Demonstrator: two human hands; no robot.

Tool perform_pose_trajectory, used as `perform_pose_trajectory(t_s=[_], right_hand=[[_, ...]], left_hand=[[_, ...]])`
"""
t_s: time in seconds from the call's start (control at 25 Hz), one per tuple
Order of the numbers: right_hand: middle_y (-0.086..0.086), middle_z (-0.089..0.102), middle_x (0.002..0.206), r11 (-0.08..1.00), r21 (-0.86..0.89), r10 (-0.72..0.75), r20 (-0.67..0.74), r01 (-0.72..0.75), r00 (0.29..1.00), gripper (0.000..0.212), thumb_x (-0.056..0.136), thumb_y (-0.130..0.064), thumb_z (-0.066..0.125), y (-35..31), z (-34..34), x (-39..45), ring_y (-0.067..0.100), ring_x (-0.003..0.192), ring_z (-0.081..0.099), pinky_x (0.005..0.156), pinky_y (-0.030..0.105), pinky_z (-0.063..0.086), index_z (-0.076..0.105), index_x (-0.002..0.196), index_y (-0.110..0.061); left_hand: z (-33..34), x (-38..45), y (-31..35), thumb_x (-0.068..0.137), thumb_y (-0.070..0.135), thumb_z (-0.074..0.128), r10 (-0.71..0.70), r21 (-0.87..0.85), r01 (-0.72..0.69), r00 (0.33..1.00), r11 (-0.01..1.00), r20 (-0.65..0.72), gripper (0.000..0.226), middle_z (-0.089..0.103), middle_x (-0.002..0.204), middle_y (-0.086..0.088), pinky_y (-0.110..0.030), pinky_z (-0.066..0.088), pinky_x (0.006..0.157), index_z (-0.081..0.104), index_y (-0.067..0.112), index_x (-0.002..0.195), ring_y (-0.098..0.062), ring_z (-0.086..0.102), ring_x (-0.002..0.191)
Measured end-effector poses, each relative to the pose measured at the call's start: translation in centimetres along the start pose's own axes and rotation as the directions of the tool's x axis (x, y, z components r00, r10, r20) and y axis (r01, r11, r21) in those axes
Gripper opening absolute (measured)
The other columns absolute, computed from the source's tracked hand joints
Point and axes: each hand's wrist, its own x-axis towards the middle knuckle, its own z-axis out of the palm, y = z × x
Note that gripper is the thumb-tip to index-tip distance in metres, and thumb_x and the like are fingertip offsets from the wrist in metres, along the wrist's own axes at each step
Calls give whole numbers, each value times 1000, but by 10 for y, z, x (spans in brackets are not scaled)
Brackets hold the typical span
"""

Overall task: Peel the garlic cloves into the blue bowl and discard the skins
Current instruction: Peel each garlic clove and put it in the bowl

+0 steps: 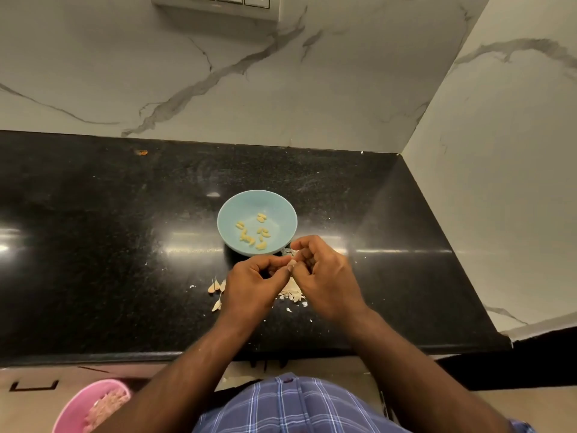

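Observation:
A blue bowl (228, 214) stands on the black counter with several peeled yellow cloves (252, 234) in it. Just in front of the bowl, my left hand (254, 284) and my right hand (324, 278) meet, both with curled fingers, pinching one small garlic clove (292, 263) between their fingertips. A pile of papery skins (292, 292) lies under and between the hands. A few unpeeled cloves (215, 287) lie left of my left hand.
The black granite counter (109, 229) ends at a marble wall behind and on the right. A pink bin (78, 410) with scraps stands on the floor at lower left, below the counter's front edge. Skin flecks dot the counter near the hands.

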Motion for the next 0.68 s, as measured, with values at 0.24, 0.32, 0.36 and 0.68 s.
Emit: perform_pose_trajectory(t_s=[0.24, 0.32, 0.36, 0.68], right_hand=[[-10, 65, 76, 987, 103, 122, 26, -124, 992, 19, 88, -9, 68, -8, 2, 8, 3, 66, 59, 61, 20, 50, 62, 102, -20], [-6, 67, 77, 976, 149, 153, 33, -156, 988, 19, 87, -9, 68, -6, 2, 8, 4, 66, 59, 61, 22, 51, 64, 101, -21], [-6, 67, 77, 971, 161, 175, 34, -178, 984, 18, 87, -10, 68, -5, 5, 7, 4, 67, 59, 62, 25, 52, 64, 100, -22], [-17, 69, 89, 964, 9, 265, 56, -266, 963, 21, 93, -10, 65, 9, 11, -4, -5, 77, 62, 70, 10, 46, 78, 102, -24]], left_hand=[[-13, 11, 0, 88, 8, 77, -69, -188, 85, 994, 979, 88, 13, 78, 84, -6, -30, 57, 73, 81, 15, 97, -14, 70, 76], [-15, 13, -1, 88, 4, 75, -135, -305, 180, 977, 935, 163, 13, 75, 82, -11, -25, 51, 66, 79, 7, 100, -12, 63, 69], [-16, 13, -3, 88, 3, 74, -167, -357, 231, 965, 905, 203, 15, 73, 81, -11, -23, 49, 64, 78, 4, 102, -10, 61, 68], [-30, 9, -10, 81, 11, 71, -309, -523, 467, 879, 713, 364, 27, 75, 90, -11, -18, 54, 62, 75, 4, 108, -11, 69, 74]])
